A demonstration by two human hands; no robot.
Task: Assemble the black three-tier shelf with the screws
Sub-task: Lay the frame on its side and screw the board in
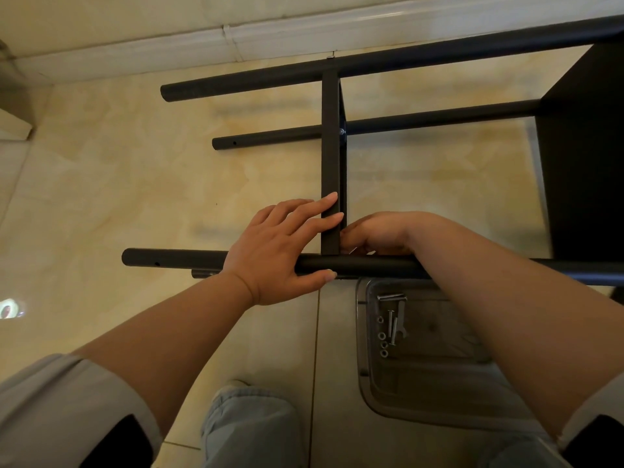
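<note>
Black shelf frame (332, 157), one, lying on its side on the tiled floor (135, 163) ahead of your knees. Poles: three long ones in clear view running left to right, plus the stub end of a fourth (202, 273) showing under the nearest. Shelf panels: two — one seen edge-on at centre, crossing the poles; one broad panel (584, 157) at the right edge. One fitted screw (341, 131) shows where the centre panel meets the middle pole.

Clear tray (364, 349), one, on the floor just below the nearest pole (169, 258), under your right forearm. It holds about four loose screws (391, 324) and four small nuts (382, 336).

Open floor lies to the left of the pole ends; the wall skirting (270, 35) runs just behind the farthest pole.

Your left hand (280, 251) lies over the nearest pole, thumb under it, straight fingers pressed on the centre panel's edge. Your right hand (374, 233) reaches behind the panel's foot, fingers curled — what they hold is hidden.
</note>
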